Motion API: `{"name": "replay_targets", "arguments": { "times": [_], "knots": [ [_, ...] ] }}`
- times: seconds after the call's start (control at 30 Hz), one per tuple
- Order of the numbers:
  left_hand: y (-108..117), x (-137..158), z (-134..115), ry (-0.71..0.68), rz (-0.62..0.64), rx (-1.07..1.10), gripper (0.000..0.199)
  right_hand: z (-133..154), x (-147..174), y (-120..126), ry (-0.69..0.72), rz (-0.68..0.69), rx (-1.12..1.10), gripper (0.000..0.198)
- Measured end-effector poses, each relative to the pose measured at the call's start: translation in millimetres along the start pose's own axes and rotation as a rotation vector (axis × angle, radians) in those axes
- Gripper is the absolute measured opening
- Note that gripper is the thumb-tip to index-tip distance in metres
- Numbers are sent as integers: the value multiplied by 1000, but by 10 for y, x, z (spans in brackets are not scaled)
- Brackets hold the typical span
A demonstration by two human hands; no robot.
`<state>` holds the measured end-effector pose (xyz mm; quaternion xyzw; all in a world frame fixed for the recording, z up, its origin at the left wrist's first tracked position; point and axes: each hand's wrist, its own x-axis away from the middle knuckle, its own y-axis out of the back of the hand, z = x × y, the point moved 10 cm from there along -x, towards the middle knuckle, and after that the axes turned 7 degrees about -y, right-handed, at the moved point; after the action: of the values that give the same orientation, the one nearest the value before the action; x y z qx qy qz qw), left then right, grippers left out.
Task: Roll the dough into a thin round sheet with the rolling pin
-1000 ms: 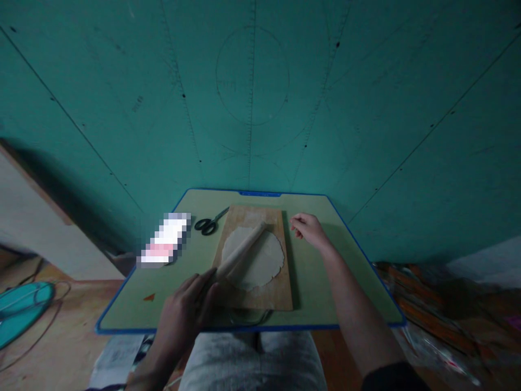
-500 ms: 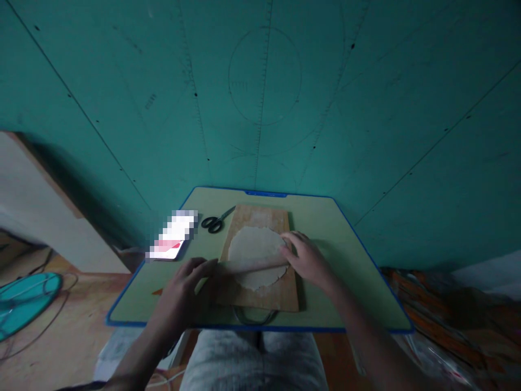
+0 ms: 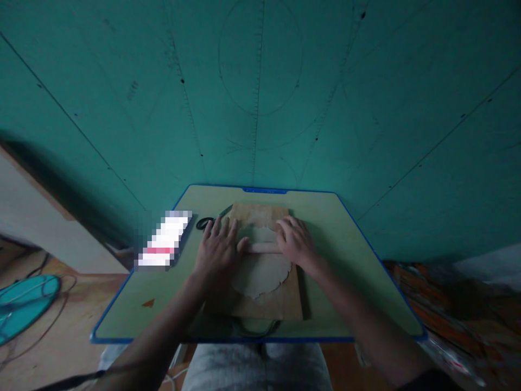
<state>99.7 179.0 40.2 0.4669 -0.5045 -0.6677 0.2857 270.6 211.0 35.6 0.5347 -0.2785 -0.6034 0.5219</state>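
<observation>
A pale rolling pin lies across a thin, flat sheet of dough with a ragged edge. Under the dough is a wooden board. My left hand rests over the pin's left end, fingers stretched forward and spread, thumb lying along the pin. That end of the pin is hidden beneath the palm. On the right end, my right hand has its fingers bent over the pin, covering it. Beyond the left fingertips are black-handled scissors, partly covered by the hand.
The board sits on a small pale-green table with a blue rim, against a green wall. A phone with a lit, blurred screen stands at the table's left edge. A small orange triangular piece lies at front left.
The pin has moved away from me, up the dough. My left hand went from curled at the pin's left end to spread flat over it. My right hand moved forward slightly.
</observation>
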Motion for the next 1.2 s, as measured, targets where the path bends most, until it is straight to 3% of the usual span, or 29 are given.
{"name": "replay_targets", "arguments": {
  "times": [0.23, 0.33, 0.43, 0.57, 0.67, 0.73, 1.0, 1.2],
  "knots": [
    [-248, -502, 229, 75, 119, -19, 56, -160, -527, -121, -125, 96, 65, 26],
    [-286, -577, 296, 118, 162, -20, 57, -156, -621, -92, -144, 91, 95, 26],
    [-199, -475, 240, 112, 115, -20, 56, -91, -482, -39, -119, 84, 100, 26],
    [-55, -199, 76, 77, 33, -12, 52, 122, 8, 97, 24, 16, 134, 27],
    [-35, -119, 40, 106, 51, -10, 53, 226, 294, 133, 83, 11, 172, 32],
    [-67, -167, 54, 129, 89, -4, 53, 212, 317, 113, 59, 26, 176, 35],
    [-367, -695, 260, 147, 244, 47, 59, -135, -398, -183, -123, 140, 107, 35],
    [-489, -978, 440, 211, 259, 93, 57, -254, -742, -321, -177, 229, 130, 39]
  ]
}}
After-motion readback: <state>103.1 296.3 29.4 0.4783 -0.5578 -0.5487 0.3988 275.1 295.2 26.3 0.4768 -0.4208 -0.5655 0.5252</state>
